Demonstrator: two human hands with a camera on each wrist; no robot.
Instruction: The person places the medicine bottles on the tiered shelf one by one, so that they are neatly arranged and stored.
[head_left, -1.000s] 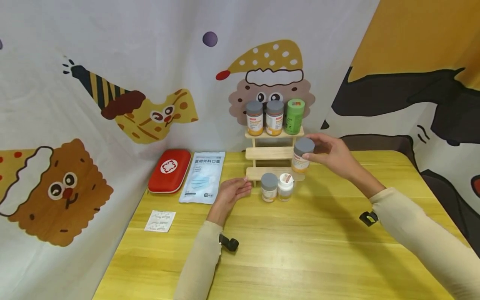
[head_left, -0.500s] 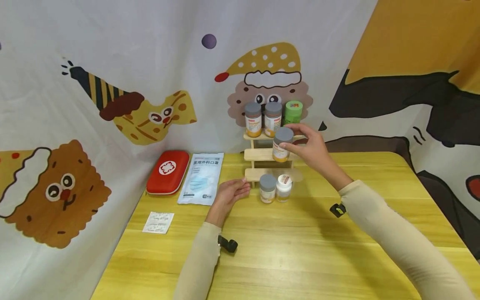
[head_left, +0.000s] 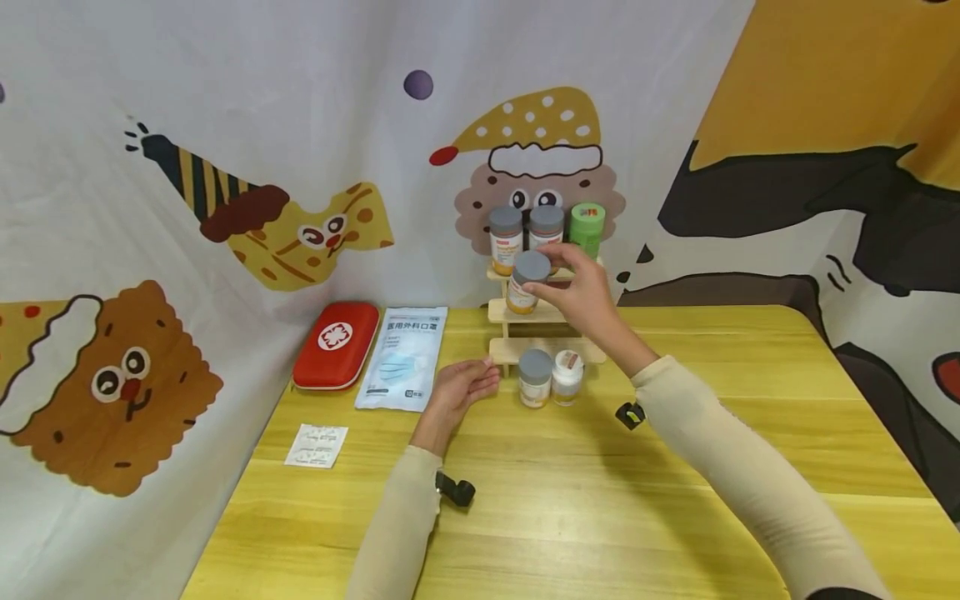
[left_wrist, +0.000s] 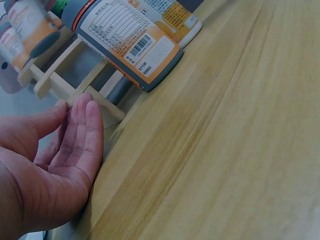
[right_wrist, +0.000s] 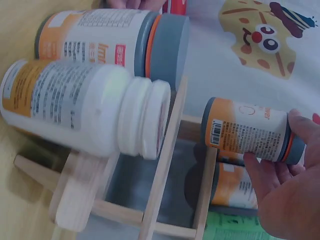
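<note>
My right hand (head_left: 581, 287) grips a supplement jar (head_left: 527, 283) by its grey lid, thumb on one side and fingers on the other. The jar has a white and orange label, and it overlaps the left end of the middle step in the head view. It is part of a three-step wooden display stand (head_left: 551, 351). At the lowest step's left end, my left hand (head_left: 459, 390) pinches the board lightly between thumb and fingertips. Another grey-lidded jar (head_left: 535, 379) and a white bottle (head_left: 567, 377) stand on the table before the stand.
Two grey-lidded jars (head_left: 506, 240) and a green jar (head_left: 587, 229) stand on the top step. To the left lie a red first-aid case (head_left: 337, 346), a face-mask packet (head_left: 402, 358) and a small white printed packet (head_left: 317, 446). A cartoon-printed curtain (head_left: 300, 100) hangs behind.
My right hand has carried the grey-lidded jar leftward, from the stand's right side to the left end of the middle step. The left hand has stayed at the lowest step.
</note>
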